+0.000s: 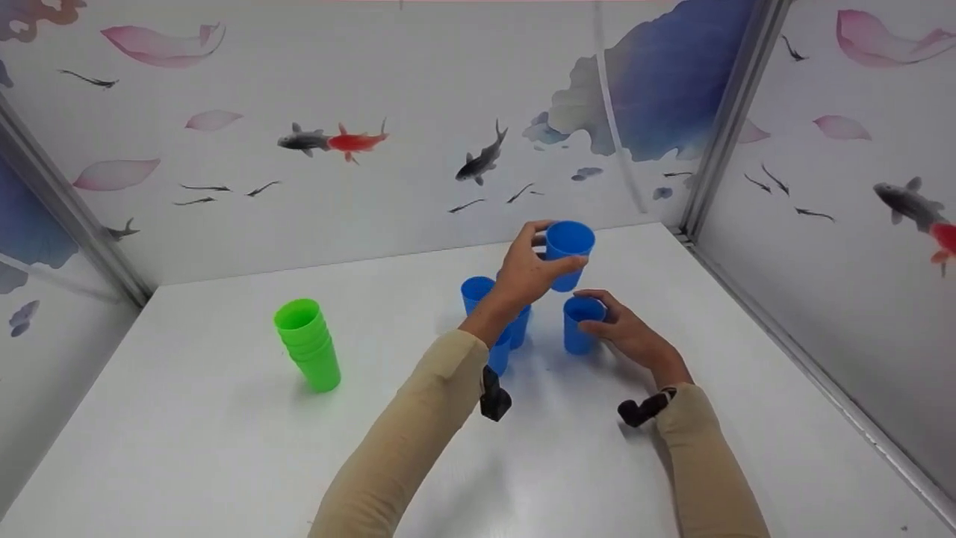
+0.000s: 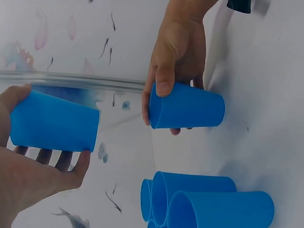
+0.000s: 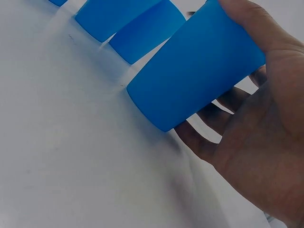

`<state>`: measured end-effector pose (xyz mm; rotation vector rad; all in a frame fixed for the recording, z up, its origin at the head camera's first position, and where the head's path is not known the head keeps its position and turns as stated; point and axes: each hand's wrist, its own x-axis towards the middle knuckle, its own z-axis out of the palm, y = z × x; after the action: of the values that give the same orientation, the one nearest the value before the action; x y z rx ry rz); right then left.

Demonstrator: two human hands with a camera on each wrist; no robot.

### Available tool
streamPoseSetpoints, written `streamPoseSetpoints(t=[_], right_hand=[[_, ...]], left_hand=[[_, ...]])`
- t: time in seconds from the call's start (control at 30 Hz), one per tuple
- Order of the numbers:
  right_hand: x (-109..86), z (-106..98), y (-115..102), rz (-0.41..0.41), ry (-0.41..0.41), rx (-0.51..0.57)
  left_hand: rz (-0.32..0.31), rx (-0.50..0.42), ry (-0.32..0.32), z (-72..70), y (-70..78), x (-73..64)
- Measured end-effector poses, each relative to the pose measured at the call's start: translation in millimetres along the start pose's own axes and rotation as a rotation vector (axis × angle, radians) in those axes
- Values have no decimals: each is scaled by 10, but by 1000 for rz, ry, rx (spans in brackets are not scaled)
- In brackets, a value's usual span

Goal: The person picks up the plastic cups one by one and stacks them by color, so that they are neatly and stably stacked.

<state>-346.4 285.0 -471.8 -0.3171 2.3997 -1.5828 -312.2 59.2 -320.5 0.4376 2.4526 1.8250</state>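
Two blue cups (image 2: 54, 121) held | left hand (image 1: 524, 273) — higher | right hand (image 1: 629, 330) — lower

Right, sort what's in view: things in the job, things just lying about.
In the job:
upper blue cup, in the left hand
lower blue cup, in the right hand
other blue cups close by, probably

Apparently just lying about:
green cup stack, apart and untouched

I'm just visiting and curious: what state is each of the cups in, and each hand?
Left hand: gripping a cup.
Left-hand blue cup: lifted off the table, mouth up.
Right hand: gripping another cup.
Right-hand blue cup: mouth up; whether its base touches the table is unclear.
Other blue cups: standing close together, mouths up.
Green cups: nested in one stack, mouths up.
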Motion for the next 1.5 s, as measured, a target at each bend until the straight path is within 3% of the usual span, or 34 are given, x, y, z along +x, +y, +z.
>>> streamPoseSetpoints(t=[0.33, 0.6, 1.17, 1.5], right_hand=[[-3, -6, -29, 91, 16, -36], [3, 21, 8, 61, 2, -13], [-8, 3, 26, 95, 20, -31], [-30, 17, 23, 44, 17, -15]], left_hand=[[-33, -52, 0, 264, -97, 44], [-56, -39, 9, 401, -280, 48], [-104, -78, 16, 496, -512, 77], [-96, -24, 29, 547, -549, 61]])
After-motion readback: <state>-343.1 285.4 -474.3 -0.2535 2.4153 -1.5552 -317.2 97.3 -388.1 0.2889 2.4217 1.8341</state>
